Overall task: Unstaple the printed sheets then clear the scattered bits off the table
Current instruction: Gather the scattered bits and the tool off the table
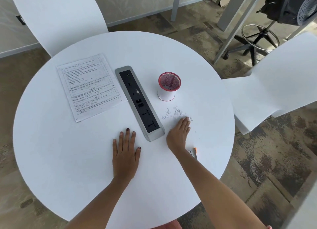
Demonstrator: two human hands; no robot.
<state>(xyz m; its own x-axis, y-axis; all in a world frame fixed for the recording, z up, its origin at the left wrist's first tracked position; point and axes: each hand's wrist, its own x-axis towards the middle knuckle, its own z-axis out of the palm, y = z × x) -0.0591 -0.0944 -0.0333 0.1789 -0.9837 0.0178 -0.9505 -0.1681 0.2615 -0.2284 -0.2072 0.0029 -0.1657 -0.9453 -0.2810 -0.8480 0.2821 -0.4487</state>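
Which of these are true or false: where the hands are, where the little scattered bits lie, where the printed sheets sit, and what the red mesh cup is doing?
1. The left hand lies flat on the round white table. True.
2. The right hand holds the red mesh cup. False: it rests beside the small scattered bits, holding nothing.
3. The printed sheets lie left of the grey socket strip. True.
4. The cup lies tipped over. False: it stands upright.

Office: round meeting table [68, 151], built-in socket strip [139, 101], swivel stool [257, 38].
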